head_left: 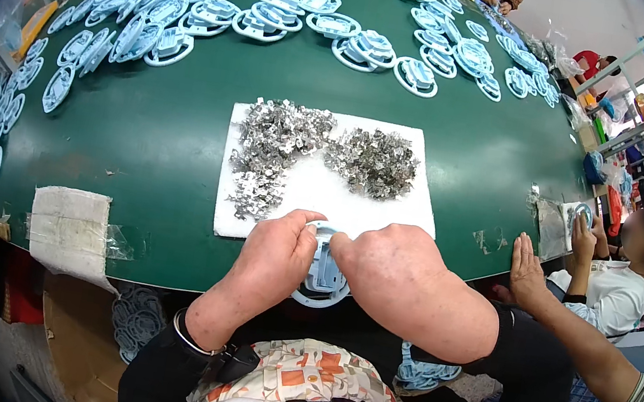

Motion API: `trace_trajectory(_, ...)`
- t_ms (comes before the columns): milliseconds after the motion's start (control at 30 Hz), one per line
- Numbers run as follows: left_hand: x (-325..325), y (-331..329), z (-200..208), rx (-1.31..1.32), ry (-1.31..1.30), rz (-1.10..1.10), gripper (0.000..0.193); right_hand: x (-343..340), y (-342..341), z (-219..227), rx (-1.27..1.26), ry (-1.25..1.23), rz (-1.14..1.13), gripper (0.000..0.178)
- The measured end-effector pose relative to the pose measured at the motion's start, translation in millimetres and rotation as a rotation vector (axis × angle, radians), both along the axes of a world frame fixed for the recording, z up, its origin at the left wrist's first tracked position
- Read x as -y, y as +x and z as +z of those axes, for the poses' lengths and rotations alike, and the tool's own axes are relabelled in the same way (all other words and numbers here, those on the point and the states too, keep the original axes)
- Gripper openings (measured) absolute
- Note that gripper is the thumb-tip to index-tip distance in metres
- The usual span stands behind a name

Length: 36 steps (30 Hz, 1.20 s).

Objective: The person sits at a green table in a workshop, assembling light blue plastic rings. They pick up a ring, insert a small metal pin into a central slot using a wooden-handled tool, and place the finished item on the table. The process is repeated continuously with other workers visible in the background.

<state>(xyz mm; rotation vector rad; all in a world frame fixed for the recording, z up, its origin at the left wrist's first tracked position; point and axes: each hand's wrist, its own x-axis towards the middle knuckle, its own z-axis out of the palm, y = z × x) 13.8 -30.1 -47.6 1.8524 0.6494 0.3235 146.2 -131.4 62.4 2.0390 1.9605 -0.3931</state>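
A light blue oval plastic part, ring-shaped with a box-like centre, is held upright at the near edge of the table. My left hand grips its left upper rim, with thumb and forefinger closed near the top. My right hand is closed at the part's right upper side, its thumb pressing there; its other fingers are curled out of sight. Just beyond both hands lies a white foam board. On it are heaps of small shiny metal clips, with a darker heap of metal pieces at the right.
Many similar blue parts are piled along the green table's far and left sides. A cloth pad is taped at the front left edge. A neighbour's hand rests on the right edge; another person sits beyond.
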Motion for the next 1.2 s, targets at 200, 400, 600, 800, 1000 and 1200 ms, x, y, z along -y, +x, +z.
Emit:
trace_trajectory(200,-2.3,-9.5,2.8,0.093,-0.492,-0.047,0.031,38.4,23.1,-33.3,-0.636,0.47,-0.422,0.016)
trace_trajectory(400,37.6,-3.7,18.0,0.273,-0.492,-0.015,0.03,82.9,20.4,-77.9,-1.639,0.376,-0.827,0.022)
trace_trajectory(600,38.9,-5.1,-12.3,0.287,-0.152,0.193,0.038,93.1,59.4,-88.7,-1.786,0.428,-0.757,0.026)
trace_trajectory(800,36.8,-18.0,-2.3,0.079,-0.013,0.363,0.025,73.5,97.1,-114.2,-2.047,0.206,-0.577,0.025)
trace_trajectory(1000,48.8,-21.1,-1.7,0.051,-0.063,0.438,0.031,81.5,103.3,-126.0,-2.138,0.11,-0.478,0.025)
trace_trajectory(1200,59.0,-4.8,11.2,0.073,0.082,0.338,0.036,91.4,105.9,-116.8,-2.019,0.238,-0.442,0.023)
